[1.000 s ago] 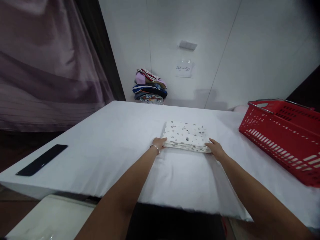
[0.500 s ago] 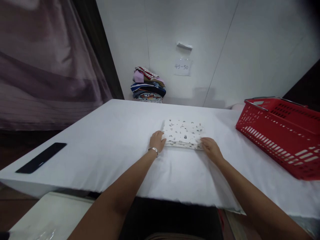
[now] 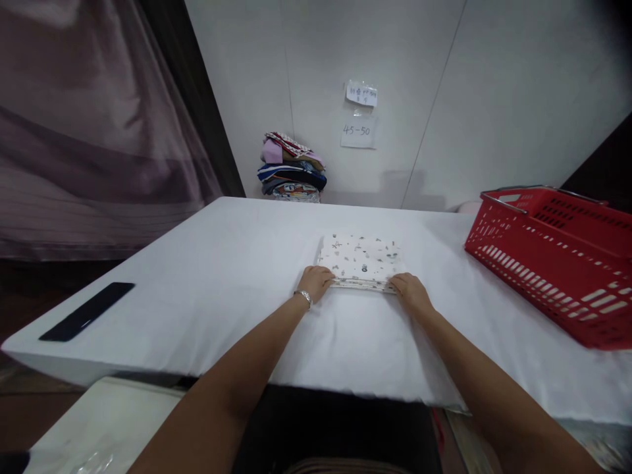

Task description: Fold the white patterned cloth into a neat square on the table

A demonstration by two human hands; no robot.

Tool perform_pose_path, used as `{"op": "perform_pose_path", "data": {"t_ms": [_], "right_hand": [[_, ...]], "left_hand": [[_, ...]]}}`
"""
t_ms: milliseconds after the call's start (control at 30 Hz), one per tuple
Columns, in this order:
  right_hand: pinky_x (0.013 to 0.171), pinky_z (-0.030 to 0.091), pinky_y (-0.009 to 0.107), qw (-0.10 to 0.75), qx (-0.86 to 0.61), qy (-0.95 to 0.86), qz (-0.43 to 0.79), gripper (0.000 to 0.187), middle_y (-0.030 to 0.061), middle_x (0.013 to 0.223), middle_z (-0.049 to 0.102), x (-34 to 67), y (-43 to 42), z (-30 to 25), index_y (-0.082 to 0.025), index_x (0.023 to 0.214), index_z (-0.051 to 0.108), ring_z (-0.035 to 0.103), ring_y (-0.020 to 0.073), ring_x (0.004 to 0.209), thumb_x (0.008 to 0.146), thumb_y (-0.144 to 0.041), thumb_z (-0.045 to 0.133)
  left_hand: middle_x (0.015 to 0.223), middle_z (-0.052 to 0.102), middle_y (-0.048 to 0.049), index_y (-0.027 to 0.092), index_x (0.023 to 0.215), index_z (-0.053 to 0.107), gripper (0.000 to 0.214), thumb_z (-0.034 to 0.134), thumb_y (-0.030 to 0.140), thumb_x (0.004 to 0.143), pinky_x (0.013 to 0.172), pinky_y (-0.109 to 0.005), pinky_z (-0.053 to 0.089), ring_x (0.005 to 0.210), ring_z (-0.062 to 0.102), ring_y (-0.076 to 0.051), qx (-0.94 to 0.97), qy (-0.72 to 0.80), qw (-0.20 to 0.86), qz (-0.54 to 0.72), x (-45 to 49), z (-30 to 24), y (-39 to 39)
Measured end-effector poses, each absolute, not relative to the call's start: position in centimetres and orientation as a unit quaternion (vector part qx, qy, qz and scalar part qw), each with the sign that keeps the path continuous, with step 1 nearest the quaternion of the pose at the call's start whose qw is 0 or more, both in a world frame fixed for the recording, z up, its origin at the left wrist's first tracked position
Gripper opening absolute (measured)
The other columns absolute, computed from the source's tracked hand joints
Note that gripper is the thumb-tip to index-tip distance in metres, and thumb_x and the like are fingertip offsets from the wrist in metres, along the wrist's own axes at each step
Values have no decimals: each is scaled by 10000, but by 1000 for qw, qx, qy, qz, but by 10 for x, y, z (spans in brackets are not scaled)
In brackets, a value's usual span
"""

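A folded white cloth with small dark prints (image 3: 361, 257) lies flat in the middle of the white-covered table (image 3: 207, 276). My left hand (image 3: 316, 282), with a thin bracelet at the wrist, grips the cloth's near left corner, fingers curled under the edge. My right hand (image 3: 409, 291) holds the near right corner the same way. Both arms reach forward from the bottom of the view.
A red plastic basket (image 3: 553, 257) stands on the table at the right. A flat black object (image 3: 86, 311) lies near the left edge. A stack of folded coloured clothes (image 3: 292, 168) sits by the wall behind, under paper labels (image 3: 359, 130). A purple curtain (image 3: 89, 125) hangs at left.
My hands have drawn in from the cloth's sides to its near corners, and the cloth has slid slightly left. The view has tilted a little, showing a second label on the wall.
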State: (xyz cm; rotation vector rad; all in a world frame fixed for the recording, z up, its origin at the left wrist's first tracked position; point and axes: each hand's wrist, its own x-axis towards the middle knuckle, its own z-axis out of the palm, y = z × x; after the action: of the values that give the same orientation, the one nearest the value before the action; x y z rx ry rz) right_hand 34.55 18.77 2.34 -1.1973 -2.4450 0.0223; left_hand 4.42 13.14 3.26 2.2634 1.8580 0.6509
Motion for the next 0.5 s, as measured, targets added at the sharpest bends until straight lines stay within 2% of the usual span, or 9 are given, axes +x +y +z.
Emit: {"op": "perform_pose_path", "data": {"t_ms": [233, 500], "right_hand": [[831, 383, 352, 242, -406, -881, -28, 279, 96, 1011, 642, 352, 183, 9, -169, 993, 654, 524, 226, 929, 900, -214, 395], [797, 400, 357, 277, -405, -871, -10, 295, 95, 997, 622, 350, 180, 5, -184, 1078, 626, 526, 222, 909, 891, -314, 438]], "left_hand": [[990, 655, -17, 250, 940, 666, 201, 480, 265, 864, 933, -369, 315, 973, 554, -176, 762, 606, 28, 225, 46, 26, 130], [955, 628, -15, 271, 996, 647, 237, 516, 400, 846, 909, -373, 308, 906, 538, -173, 760, 622, 15, 185, 52, 35, 132]]}}
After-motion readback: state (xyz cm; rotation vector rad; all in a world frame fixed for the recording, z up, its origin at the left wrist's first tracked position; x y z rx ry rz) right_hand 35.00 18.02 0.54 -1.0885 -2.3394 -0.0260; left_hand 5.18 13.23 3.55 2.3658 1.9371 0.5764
